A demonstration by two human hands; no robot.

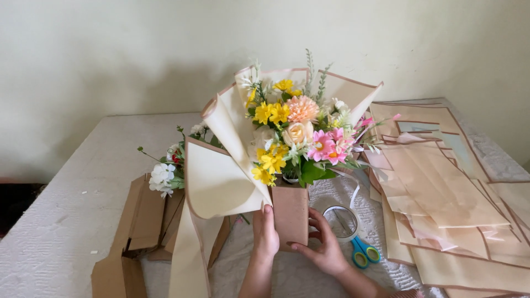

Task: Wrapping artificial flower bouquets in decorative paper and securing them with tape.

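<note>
2 hands are steadying a wrapped bouquet upright on the table.

The bouquet (287, 132) is standing between both hands, its brown paper base (290, 212) rising just above them; the left hand (266, 234) is grasping the base's left edge, the right hand (326, 248) is pressing fingers against its right side. Yellow, pink and peach blooms are showing inside cream wrapping. Near right, a tape roll (342, 221) and blue scissors (361, 251) are lying; farther right, cream paper sheets (452, 204); left, cardboard pieces (146, 221).
</note>
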